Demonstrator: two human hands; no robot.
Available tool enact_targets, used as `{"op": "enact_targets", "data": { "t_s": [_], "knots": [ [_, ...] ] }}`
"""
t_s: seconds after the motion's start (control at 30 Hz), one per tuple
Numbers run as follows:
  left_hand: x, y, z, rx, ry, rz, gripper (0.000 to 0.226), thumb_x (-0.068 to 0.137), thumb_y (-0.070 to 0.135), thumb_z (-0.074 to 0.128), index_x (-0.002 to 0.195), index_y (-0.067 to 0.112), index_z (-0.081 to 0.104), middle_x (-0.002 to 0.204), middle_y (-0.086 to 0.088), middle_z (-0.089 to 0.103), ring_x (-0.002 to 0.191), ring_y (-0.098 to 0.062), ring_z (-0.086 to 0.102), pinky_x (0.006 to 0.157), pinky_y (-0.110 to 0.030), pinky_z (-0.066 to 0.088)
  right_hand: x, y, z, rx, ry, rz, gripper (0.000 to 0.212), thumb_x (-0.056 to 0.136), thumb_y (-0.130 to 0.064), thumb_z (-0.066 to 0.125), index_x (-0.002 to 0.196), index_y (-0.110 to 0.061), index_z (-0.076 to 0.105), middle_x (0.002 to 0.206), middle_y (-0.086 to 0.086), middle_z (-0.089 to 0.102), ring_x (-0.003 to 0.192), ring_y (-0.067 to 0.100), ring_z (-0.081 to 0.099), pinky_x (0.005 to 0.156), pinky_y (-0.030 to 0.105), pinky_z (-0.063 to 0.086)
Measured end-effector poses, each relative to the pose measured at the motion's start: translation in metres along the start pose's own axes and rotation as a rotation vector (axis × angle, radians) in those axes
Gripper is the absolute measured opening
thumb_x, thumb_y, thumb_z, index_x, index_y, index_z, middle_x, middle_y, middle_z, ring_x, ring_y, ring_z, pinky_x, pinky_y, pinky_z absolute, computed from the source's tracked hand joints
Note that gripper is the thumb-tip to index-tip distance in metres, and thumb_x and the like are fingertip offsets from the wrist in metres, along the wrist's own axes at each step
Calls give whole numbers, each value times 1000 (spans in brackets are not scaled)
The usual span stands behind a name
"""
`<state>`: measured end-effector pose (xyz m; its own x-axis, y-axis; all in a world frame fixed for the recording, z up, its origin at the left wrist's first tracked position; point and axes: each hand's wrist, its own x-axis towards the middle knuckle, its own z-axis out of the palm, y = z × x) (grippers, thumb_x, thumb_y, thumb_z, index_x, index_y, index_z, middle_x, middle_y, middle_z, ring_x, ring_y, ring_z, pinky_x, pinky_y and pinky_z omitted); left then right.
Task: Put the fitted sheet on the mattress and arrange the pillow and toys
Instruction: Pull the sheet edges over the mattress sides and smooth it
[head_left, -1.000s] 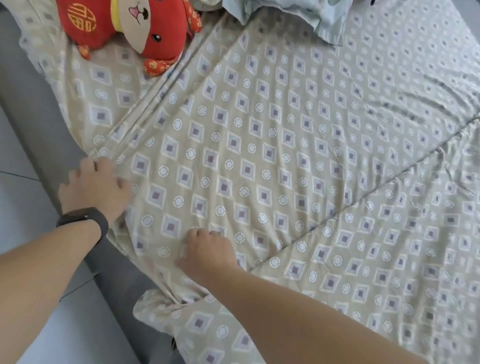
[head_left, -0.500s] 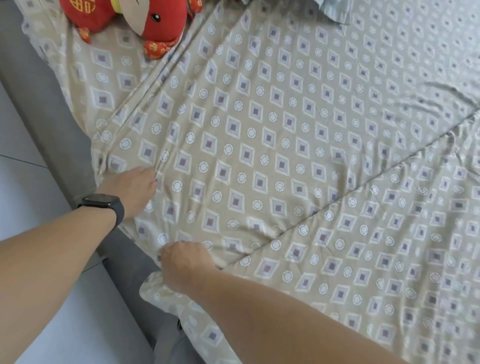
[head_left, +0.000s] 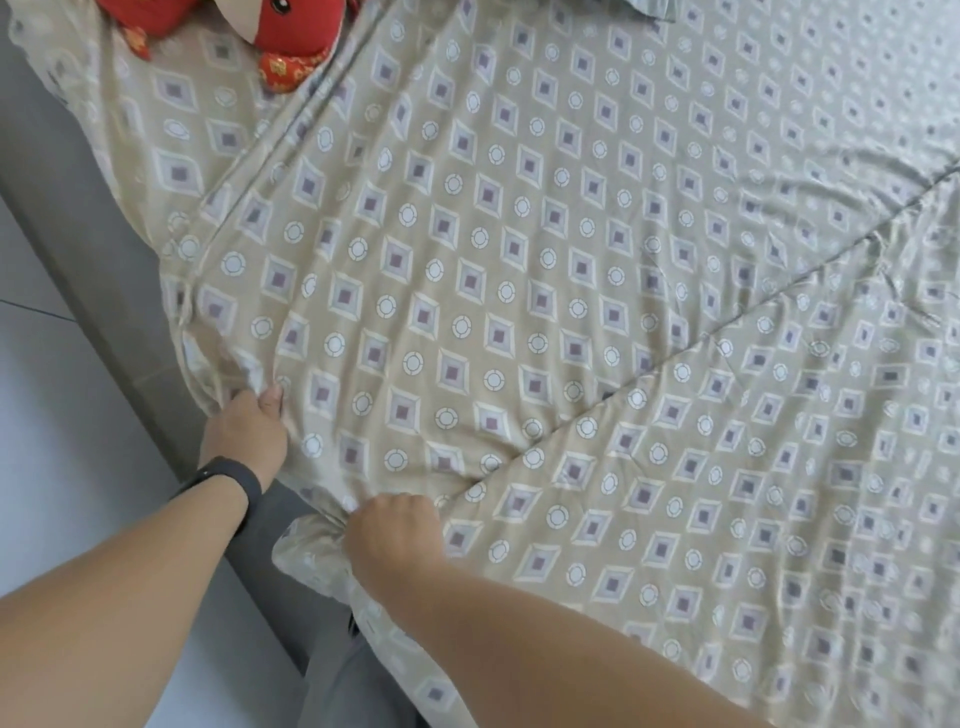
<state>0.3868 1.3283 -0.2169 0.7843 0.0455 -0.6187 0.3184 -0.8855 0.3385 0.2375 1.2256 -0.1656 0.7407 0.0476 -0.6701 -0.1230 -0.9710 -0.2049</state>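
While both forearms reach in from the lower left, the fitted sheet (head_left: 519, 322), beige with a repeated print of diamonds and rings, lies spread over the mattress (head_left: 104, 270), whose grey side shows as a bare diagonal band along the sheet's left border. The left hand (head_left: 244, 431), with a black wristband (head_left: 221, 483) on its wrist, sits at the sheet's left edge, where the fabric bunches into small folds; its fingers curl into the gathered cloth and grip it, the thumb lying on top. The right hand (head_left: 395, 530), near the left hand and lower along the same sheet edge, is clenched around a second gather of fabric, just where a long diagonal seam or fold in the sheet begins and runs up toward the sheet's right side. Below the right hand, a loose flap of sheet hangs over the grey mattress side. A red plush toy (head_left: 270, 36) with gold-printed feet rests on the sheet at its upper left corner region, partly cut off by the frame. A strip of pale blue-grey fabric (head_left: 649, 8) shows at the sheet's top edge; what it belongs to cannot be told. Light floor tiles (head_left: 67, 441) lie to the left of the mattress.
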Motion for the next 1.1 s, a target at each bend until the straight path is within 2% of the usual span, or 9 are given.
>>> {"op": "enact_targets", "data": {
  "t_s": [0.1, 0.23, 0.43, 0.5, 0.63, 0.67, 0.73, 0.9, 1.1],
  "knots": [
    [-2, -6, 0, -5, 23, 54, 47, 107, 41, 35, 84, 2, 47, 78, -14, 50, 87, -39, 53, 71, -41, 34, 0, -8, 1, 47, -6, 3, 14, 99, -10, 50, 97, -13, 63, 64, 0, 43, 64, 21, 49, 58, 32, 42],
    [12, -24, -17, 197, 68, 130, 56, 104, 56, 28, 76, 11, 48, 83, -18, 57, 77, -37, 53, 69, -43, 42, -3, -15, 4, 27, 4, -62, 18, 96, -7, 46, 101, -12, 63, 67, 0, 44, 65, 21, 49, 60, 33, 37],
    [25, -11, -23, 391, 97, 43, 56, 105, 54, 25, 118, 8, 55, 123, -26, 58, 110, -45, 56, 84, -50, 44, 9, -30, -1, 25, -75, -92, 23, 97, -7, 48, 112, -9, 64, 89, 4, 58, 79, 25, 56, 69, 36, 42],
    [21, -7, -24, 326, 40, 7, 47, 106, 46, 32, 117, 6, 51, 118, -25, 58, 100, -42, 58, 76, -47, 45, 6, -27, -2, 95, -100, -83, 23, 96, -8, 47, 111, -7, 64, 90, 5, 58, 87, 28, 61, 69, 37, 44],
    [13, -8, -32, 306, -55, 26, 31, 98, 35, 48, 104, 5, 51, 94, -19, 62, 76, -35, 60, 61, -38, 45, -12, -5, -10, 164, -102, -69, 31, 103, -31, 38, 119, -11, 57, 111, 10, 61, 104, 31, 57, 88, 44, 44],
    [-3, 6, -81, 316, -18, -12, 32, 96, 34, 48, 103, 3, 54, 92, -21, 63, 76, -37, 61, 62, -37, 47, -21, 0, -53, 144, -65, -121, 34, 105, -34, 36, 122, -11, 55, 114, 10, 60, 106, 31, 55, 90, 44, 42],
    [-14, 11, -84, 327, -41, 9, 28, 95, 32, 47, 98, 6, 58, 92, -19, 64, 76, -34, 61, 68, -37, 51, -34, 23, -75, 110, -72, -127, 39, 107, -39, 31, 126, -12, 52, 118, 9, 57, 109, 32, 55, 92, 44, 42],
    [-34, 64, -170, 455, -10, 25, 24, 103, 31, 38, 103, 13, 54, 103, -8, 61, 83, -25, 56, 64, -32, 41, -50, 59, -205, 118, -39, -95, 45, 108, -44, 25, 131, -15, 51, 121, 5, 55, 109, 30, 57, 79, 39, 42],
    [38, 128, -246, 458, 40, -4, 32, 104, 34, 34, 106, 13, 58, 102, -7, 61, 82, -25, 57, 60, -30, 41, 3, 46, -325, 79, -63, -121, 43, 107, -45, 25, 125, -17, 53, 114, 2, 58, 101, 26, 60, 82, 40, 50]
  ]
}}
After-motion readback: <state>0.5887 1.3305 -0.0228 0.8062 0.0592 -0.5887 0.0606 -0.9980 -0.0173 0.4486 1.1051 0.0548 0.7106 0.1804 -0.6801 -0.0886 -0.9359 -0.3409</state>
